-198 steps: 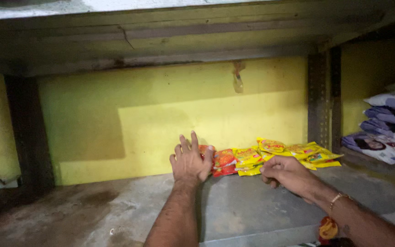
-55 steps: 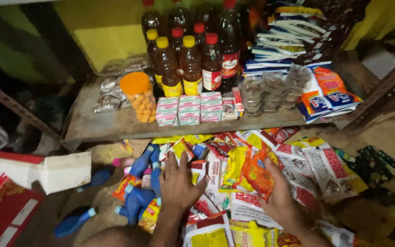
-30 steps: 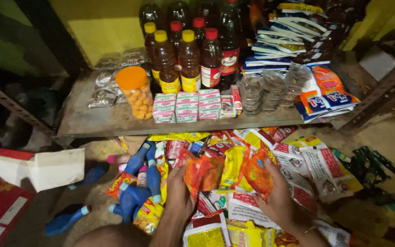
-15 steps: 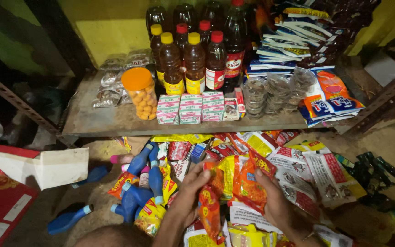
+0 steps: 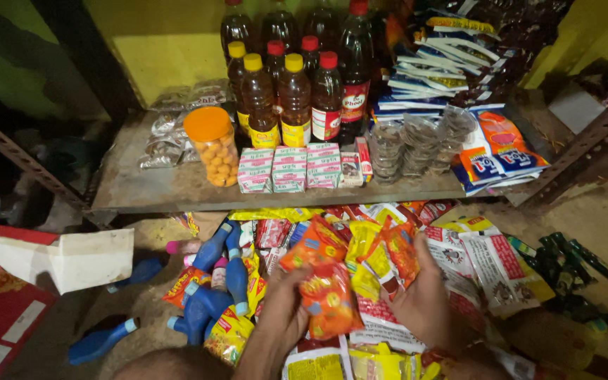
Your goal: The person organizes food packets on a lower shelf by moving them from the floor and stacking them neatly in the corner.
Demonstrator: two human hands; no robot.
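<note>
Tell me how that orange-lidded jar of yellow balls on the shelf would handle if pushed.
The jar stands tall and narrow, so a high push might tip it. It looks round, so once down it would probably roll. It appears nearly full, likely adding some weight.

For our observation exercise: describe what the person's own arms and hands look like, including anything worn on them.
Both the left hand and right hand are bare: no gloves, and no rings visible on the fingers. The forearms show no sleeves. Dim light and the frame edge hide the wrists, so a bracelet cannot be confirmed.
</note>
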